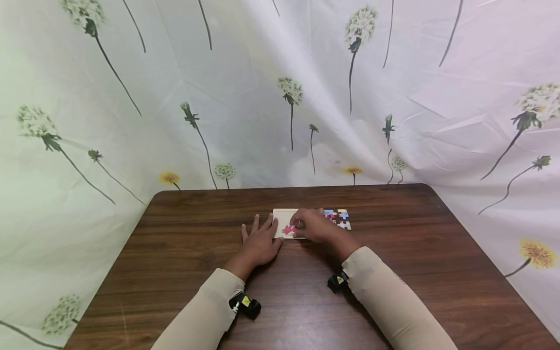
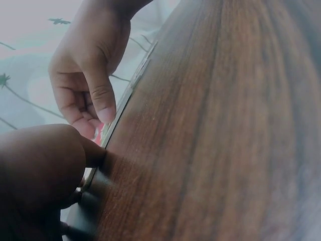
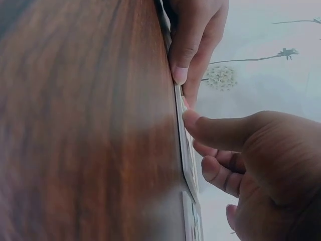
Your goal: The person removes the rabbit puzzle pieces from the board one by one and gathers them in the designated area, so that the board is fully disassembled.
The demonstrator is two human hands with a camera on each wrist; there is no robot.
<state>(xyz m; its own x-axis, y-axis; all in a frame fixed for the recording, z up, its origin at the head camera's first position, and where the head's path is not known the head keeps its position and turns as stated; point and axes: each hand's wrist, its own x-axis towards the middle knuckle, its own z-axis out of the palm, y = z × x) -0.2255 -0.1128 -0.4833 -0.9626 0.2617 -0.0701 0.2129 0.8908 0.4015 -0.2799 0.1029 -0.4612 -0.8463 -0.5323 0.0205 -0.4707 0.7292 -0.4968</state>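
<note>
A shallow white puzzle tray lies near the back of the table, with pink jigsaw pieces in its lower part. My left hand rests at the tray's left end, fingers spread, thumb at the front corner and fingertips along the edge. Reaching over the tray from the right, my right hand pinches a small puzzle piece between thumb and index finger, low over the pink ones. In the right wrist view its thumb is at the tray's edge. The piece is mostly hidden by the fingers.
Several joined or loose colourful jigsaw pieces lie just right of the tray, partly behind the right hand. The brown wooden table meets a dandelion-print cloth at its back edge. Each wrist wears a small black camera.
</note>
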